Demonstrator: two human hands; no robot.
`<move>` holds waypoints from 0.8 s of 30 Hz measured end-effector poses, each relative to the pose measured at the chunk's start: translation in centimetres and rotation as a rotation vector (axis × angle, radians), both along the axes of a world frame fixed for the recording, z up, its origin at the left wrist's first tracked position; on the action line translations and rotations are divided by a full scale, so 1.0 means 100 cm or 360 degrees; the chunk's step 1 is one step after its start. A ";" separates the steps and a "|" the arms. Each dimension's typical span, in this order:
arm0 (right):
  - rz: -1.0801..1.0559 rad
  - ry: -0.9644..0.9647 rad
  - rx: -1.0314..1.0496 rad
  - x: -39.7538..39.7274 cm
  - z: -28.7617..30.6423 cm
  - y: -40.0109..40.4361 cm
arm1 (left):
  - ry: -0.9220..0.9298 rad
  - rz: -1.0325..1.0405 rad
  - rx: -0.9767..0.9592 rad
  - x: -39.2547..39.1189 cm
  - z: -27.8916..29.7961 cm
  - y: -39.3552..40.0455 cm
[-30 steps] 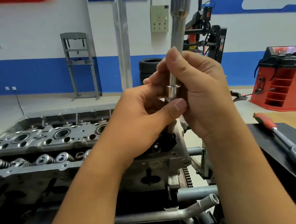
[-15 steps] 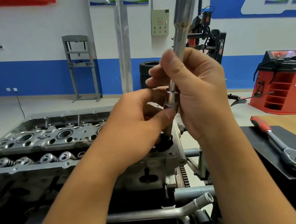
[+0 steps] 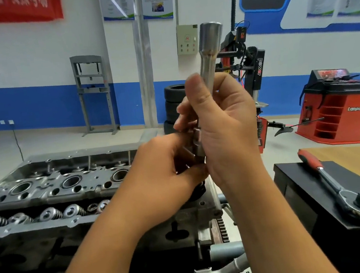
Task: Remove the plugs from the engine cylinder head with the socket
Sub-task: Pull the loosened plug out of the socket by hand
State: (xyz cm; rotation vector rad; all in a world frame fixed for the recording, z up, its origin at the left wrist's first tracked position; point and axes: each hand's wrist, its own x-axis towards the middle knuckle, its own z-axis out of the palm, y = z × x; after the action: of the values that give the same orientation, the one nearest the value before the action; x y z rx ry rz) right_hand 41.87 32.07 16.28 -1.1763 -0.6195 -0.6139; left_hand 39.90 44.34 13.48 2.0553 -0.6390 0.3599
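Note:
My right hand [image 3: 224, 127] grips a long silver socket [image 3: 209, 52] and holds it upright above the right end of the engine cylinder head [image 3: 54, 188]. The socket's wide end points up. My left hand [image 3: 167, 170] pinches the socket's lower end, where a small metal piece [image 3: 198, 141] sticks out between my fingers. I cannot tell whether that piece is a plug. The cylinder head lies across the left, with round bores in a row and valve springs in front. Its right end is hidden behind my hands.
A red-handled ratchet [image 3: 333, 183] lies on a black box [image 3: 300, 182] to the right. Beyond it is a wooden tabletop [image 3: 357, 156]. A red cabinet [image 3: 337, 108], a tyre machine [image 3: 249, 68] and stacked tyres [image 3: 172, 101] stand on the workshop floor behind.
Both hands and the socket have sunk lower in the view as my head tilted up. My left thumb has slid down to the socket's bottom tip.

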 end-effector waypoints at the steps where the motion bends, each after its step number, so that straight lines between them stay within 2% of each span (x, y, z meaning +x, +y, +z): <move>1: -0.0008 0.0015 -0.0015 0.000 0.000 0.000 | 0.0012 -0.0035 -0.0007 0.001 0.000 -0.002; 5: 0.0052 0.0099 -0.0057 0.000 0.001 0.001 | 0.0060 -0.0100 -0.0087 0.001 0.001 -0.006; 11: -0.0171 -0.0064 -0.0020 -0.001 0.000 -0.002 | 0.0024 0.0188 -0.0133 0.000 0.000 -0.008; 17: -0.0055 0.0048 -0.0110 -0.004 0.003 -0.003 | 0.0170 0.0008 0.0146 0.002 0.003 0.005; 24: -0.0074 -0.0004 0.0032 -0.006 0.003 0.001 | 0.0146 0.0068 -0.0100 0.002 0.000 0.001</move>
State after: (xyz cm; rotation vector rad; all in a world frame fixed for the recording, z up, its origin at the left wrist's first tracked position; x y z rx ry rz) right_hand 41.27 32.19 16.57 -1.1738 -0.5881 -0.6596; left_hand 40.10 44.45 13.47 2.0155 -0.5227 0.3050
